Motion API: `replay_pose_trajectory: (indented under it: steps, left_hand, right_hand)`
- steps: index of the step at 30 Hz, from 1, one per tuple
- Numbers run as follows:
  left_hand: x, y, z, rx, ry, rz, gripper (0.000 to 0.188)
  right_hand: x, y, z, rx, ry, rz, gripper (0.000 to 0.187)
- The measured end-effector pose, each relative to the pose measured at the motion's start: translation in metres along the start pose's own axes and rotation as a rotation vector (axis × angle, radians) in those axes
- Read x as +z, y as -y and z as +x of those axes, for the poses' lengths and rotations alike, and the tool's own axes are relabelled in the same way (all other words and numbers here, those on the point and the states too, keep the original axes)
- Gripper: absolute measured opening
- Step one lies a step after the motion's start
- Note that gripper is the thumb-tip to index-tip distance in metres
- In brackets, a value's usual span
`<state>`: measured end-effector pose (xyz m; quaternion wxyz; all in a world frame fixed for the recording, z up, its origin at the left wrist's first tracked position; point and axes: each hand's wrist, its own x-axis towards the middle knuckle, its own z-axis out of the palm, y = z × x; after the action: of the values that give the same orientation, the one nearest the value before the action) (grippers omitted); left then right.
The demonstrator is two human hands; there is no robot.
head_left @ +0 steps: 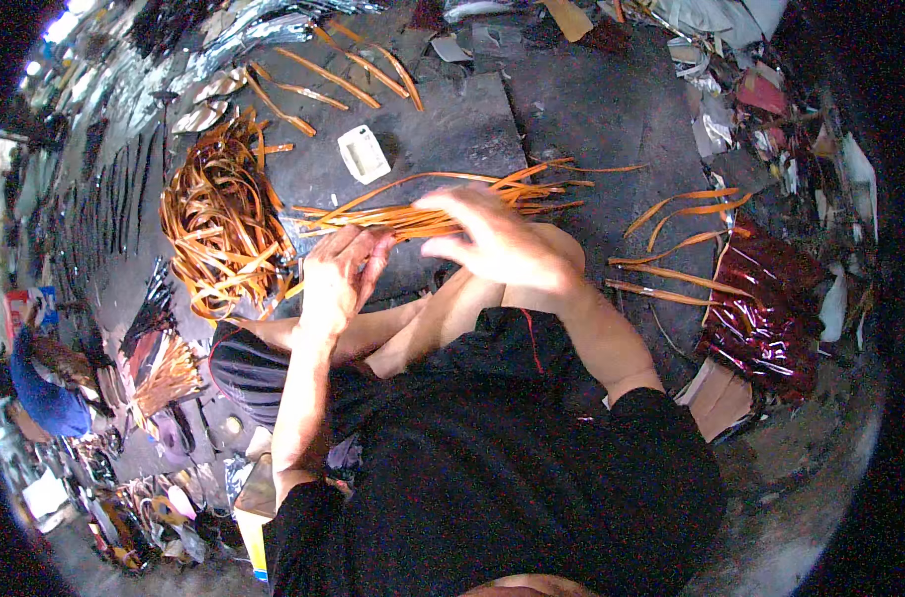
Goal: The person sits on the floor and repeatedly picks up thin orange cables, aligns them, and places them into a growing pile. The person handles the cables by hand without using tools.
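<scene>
A loose bundle of long, glossy orange-brown strips [413,218] lies crosswise on the dark floor in front of my crossed legs. My left hand [339,276] is at the bundle's near edge towards its left end, its curled fingers closed on strips there. Over the bundle's middle, my right hand [487,239] is open, thumb apart from the fingers and slightly blurred; it hides part of the strips. A big tangled heap of similar strips [224,224] sits just left of my left hand.
A small white plastic frame-like object [363,154] lies beyond the bundle. Separate strips [328,75] are spread at the far left, others [686,239] at right by a shiny dark-red sheet [761,308]. Scrap piles ring the floor. Another person in blue [50,383] is at far left.
</scene>
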<state>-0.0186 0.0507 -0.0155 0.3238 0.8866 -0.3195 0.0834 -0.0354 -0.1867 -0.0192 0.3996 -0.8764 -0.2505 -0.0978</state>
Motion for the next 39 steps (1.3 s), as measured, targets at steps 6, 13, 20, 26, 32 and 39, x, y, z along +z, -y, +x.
replay_pose_trajectory:
  steps: [6,13,20,26,32,39]
  left_hand:
    - [-0.044,0.013,-0.011,-0.206,-0.017,0.024,0.011]
    - [-0.06,0.033,-0.021,-0.302,-0.083,-0.039,0.014]
    - [-0.045,0.053,-0.022,-0.215,-0.12,0.081,0.01]
    - [-0.056,0.063,-0.038,-0.389,-0.049,0.029,0.013]
    - [-0.032,0.031,-0.015,-0.169,-0.093,-0.082,0.039]
    - [0.033,-0.021,0.006,-0.116,-0.114,-0.428,0.018]
  right_hand:
    - [-0.018,-0.011,0.006,0.115,0.065,0.122,0.015]
    - [-0.095,-0.02,-0.007,0.191,0.031,-0.077,0.014]
    - [-0.094,-0.024,-0.01,0.228,0.004,-0.14,0.012]
    - [-0.062,-0.001,0.002,0.098,-0.011,-0.099,0.015]
    - [-0.034,0.007,0.011,-0.013,0.008,-0.08,0.014]
    - [-0.032,0.019,0.004,0.082,0.034,0.016,0.014]
